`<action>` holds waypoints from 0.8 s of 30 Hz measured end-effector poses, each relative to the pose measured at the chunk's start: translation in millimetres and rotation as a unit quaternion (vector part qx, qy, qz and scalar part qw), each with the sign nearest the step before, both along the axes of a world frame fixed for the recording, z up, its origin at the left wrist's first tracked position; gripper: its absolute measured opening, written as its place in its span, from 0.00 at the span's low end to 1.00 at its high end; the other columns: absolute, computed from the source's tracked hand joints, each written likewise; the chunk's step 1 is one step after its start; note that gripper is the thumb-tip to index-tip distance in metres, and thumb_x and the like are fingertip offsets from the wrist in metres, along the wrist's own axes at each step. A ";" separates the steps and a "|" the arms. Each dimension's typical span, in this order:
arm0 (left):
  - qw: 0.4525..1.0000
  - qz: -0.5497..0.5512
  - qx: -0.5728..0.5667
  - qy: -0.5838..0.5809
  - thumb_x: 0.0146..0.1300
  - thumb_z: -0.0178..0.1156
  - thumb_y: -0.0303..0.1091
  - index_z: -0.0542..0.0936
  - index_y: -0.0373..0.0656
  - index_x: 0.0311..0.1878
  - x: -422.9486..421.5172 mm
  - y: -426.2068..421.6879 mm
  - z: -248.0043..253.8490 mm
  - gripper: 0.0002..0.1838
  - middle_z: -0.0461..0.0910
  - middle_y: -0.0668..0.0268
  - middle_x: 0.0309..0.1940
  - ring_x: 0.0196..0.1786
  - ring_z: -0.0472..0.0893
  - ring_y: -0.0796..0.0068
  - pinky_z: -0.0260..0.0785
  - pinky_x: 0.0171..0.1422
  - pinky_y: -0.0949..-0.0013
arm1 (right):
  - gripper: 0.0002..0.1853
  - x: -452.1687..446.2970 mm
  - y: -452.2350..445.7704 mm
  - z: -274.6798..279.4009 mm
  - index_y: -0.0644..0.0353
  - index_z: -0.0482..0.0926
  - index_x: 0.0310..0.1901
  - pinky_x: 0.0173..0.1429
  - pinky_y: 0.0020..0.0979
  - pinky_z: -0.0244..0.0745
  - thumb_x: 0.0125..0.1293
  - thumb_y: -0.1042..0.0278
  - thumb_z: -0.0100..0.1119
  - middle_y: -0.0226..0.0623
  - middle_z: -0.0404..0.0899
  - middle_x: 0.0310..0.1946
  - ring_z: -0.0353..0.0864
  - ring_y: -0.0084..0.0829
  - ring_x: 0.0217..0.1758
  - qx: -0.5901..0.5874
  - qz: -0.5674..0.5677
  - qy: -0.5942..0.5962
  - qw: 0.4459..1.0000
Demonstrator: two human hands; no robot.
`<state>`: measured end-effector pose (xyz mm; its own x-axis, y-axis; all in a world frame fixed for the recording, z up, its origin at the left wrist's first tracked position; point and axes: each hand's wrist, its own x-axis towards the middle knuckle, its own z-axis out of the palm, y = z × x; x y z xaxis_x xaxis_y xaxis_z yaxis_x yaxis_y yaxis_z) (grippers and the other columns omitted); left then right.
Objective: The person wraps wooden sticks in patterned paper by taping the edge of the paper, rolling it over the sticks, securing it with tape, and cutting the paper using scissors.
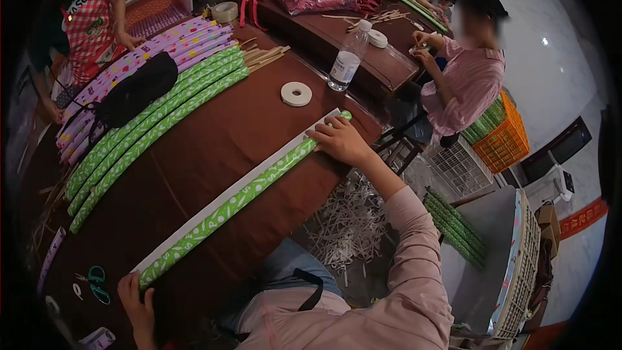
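Note:
A long green roll of paper with white print lies slantwise across the brown table. A white strip runs along its far side. My right hand is closed over the roll close to its upper right end. At the lower left end, my left hand holds the roll's tip between thumb and fingers. Teal-handled scissors lie left of that hand. A roll of white tape rests flat beyond the roll's upper end, near a clear bottle.
Green rolls and purple rolls are stacked at the left, with a black cloth on top. A person in an apron stands behind them. Another person in pink sits at the right. Paper scraps cover the floor.

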<state>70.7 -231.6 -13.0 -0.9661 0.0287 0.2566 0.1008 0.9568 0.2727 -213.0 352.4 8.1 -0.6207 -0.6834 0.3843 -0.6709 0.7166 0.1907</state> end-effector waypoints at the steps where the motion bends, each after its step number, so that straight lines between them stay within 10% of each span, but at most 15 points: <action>1: 1.000 0.013 0.022 -0.011 0.61 0.60 0.22 0.74 0.37 0.61 0.4 -0.2 -0.5 0.23 0.72 0.54 0.52 0.57 0.71 0.50 0.63 0.63 0.54 | 0.27 -1.4 -0.1 1.3 0.45 0.78 0.59 0.61 0.42 0.69 0.56 0.54 0.67 0.28 0.78 0.50 0.74 0.36 0.54 -0.001 0.001 0.001 1.000; 10: 0.999 -0.011 0.039 -0.014 0.59 0.61 0.22 0.76 0.39 0.60 -3.2 -0.7 6.7 0.23 0.73 0.55 0.50 0.54 0.72 0.52 0.64 0.61 0.54 | 0.23 -91.3 -33.3 2.8 0.48 0.77 0.59 0.58 0.45 0.75 0.61 0.57 0.65 0.38 0.77 0.53 0.76 0.44 0.59 -0.231 -0.160 -0.176 0.944; 12: 1.000 -0.002 0.024 -0.003 0.58 0.62 0.22 0.76 0.38 0.59 -1.7 0.4 8.8 0.23 0.74 0.55 0.49 0.53 0.72 0.51 0.65 0.60 0.54 | 0.23 -108.4 -38.7 -1.6 0.47 0.80 0.57 0.59 0.45 0.75 0.58 0.59 0.67 0.39 0.75 0.54 0.74 0.47 0.59 -0.099 -0.243 -0.152 0.953; 19: 0.999 -0.020 -0.008 0.043 0.52 0.67 0.25 0.79 0.39 0.55 20.0 31.1 17.4 0.24 0.77 0.59 0.45 0.50 0.75 0.56 0.67 0.56 0.53 | 0.17 -122.0 -40.1 1.4 0.49 0.84 0.47 0.59 0.46 0.66 0.55 0.60 0.69 0.29 0.74 0.51 0.73 0.40 0.59 -0.038 -0.208 -0.103 0.972; 22: 0.998 -0.008 -0.017 0.064 0.51 0.68 0.26 0.79 0.40 0.55 21.4 33.7 16.4 0.24 0.77 0.60 0.45 0.49 0.76 0.57 0.67 0.54 0.53 | 0.14 -87.5 -112.3 14.3 0.58 0.84 0.42 0.55 0.42 0.71 0.56 0.64 0.70 0.34 0.81 0.41 0.79 0.39 0.49 -0.205 -0.093 -0.138 0.965; 24: 0.998 -0.018 -0.019 0.065 0.51 0.68 0.26 0.79 0.40 0.54 21.5 32.9 17.4 0.24 0.77 0.60 0.44 0.48 0.77 0.57 0.68 0.54 0.53 | 0.14 -27.1 -190.0 40.4 0.64 0.83 0.43 0.48 0.34 0.76 0.59 0.67 0.69 0.35 0.84 0.37 0.82 0.29 0.42 -0.363 -0.023 -0.460 0.810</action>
